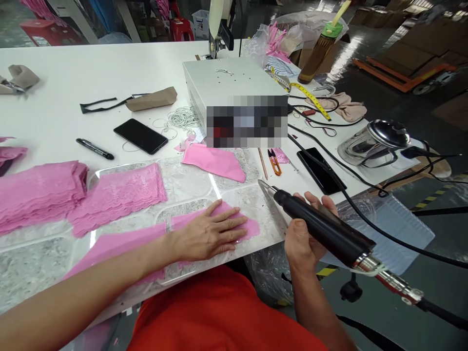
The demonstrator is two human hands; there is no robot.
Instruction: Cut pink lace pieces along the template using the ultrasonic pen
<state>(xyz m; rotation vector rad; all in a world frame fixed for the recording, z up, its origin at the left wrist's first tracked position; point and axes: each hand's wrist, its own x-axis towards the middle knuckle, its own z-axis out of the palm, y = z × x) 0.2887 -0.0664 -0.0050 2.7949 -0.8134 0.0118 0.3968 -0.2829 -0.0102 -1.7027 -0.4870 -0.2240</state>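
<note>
My left hand (206, 233) lies flat with its fingers spread, pressing a pink fabric piece (253, 227) onto the marble-patterned mat near the front edge. The palm and fingers hide part of that fabric. In my right hand (305, 239) is a black corded hand tool (321, 222), gripped around its thick body. Its pointed metal tip reaches over the mat, right of the fabric and apart from it. A larger pink fabric piece (120, 246) runs partly under my left forearm. Beyond my left hand lies another cut pink piece (215, 162).
Stacked pink lace (120, 197) sits at left. A grey box (237, 80) with a blurred front stands behind the mat. Around it are a phone (141, 136), orange thread snips (274, 162), a pencil (263, 163), a second phone (321, 170), a glass jar (373, 141) and black cables.
</note>
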